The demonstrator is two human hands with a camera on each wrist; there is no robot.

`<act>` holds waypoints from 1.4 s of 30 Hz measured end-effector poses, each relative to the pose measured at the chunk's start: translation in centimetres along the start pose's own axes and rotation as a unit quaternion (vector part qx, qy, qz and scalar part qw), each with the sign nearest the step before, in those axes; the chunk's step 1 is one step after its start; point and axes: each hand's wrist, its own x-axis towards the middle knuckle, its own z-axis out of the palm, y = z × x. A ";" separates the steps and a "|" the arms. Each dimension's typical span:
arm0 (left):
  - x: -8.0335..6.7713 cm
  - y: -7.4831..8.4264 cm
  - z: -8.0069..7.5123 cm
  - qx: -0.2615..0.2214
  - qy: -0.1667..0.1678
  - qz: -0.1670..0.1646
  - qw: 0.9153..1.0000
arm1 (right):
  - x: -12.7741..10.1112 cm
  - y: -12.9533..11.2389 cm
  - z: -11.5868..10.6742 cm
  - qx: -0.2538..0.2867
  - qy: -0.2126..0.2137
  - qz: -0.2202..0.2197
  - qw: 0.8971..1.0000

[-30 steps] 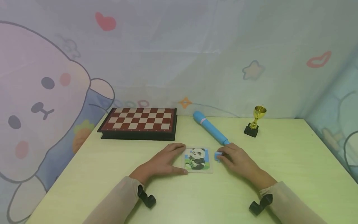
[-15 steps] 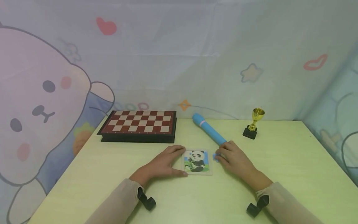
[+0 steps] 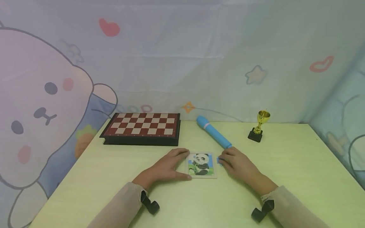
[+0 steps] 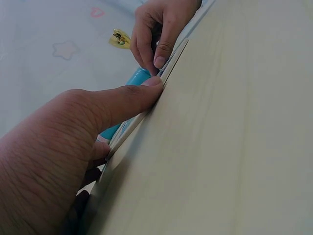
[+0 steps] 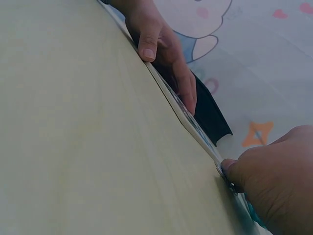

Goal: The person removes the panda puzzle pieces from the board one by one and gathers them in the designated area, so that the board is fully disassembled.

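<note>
The head view shows the whole green table (image 3: 285,164) from above, with a flat panda puzzle (image 3: 201,164) in the lower middle of the frame. The left hand (image 3: 166,166) lies beside the puzzle with its thumb and fingers bent around the left edge, holding it in place. The right hand (image 3: 238,163) sits at the right edge and pinches a small blue piece (image 3: 219,160).

The left wrist view looks along the table top, so the puzzle (image 4: 146,105) is only a thin line there, with the thumb pressed on its edge. The right wrist view shows the blue piece (image 5: 226,177) touching the puzzle's corner, which the head view does not make clear.

Since the first picture, the blue piece has moved closer to the puzzle. The left hand has stayed put.

Behind them are a square checkered board (image 3: 142,126), a round blue tube (image 3: 214,132) and a shiny gold cup (image 3: 260,125). The table looks smooth.
</note>
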 end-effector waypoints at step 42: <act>-0.2 -0.1 -0.1 -0.010 0.000 0.018 1.000 | 6.1 -3.1 3.9 0.134 -0.031 -0.060 0.989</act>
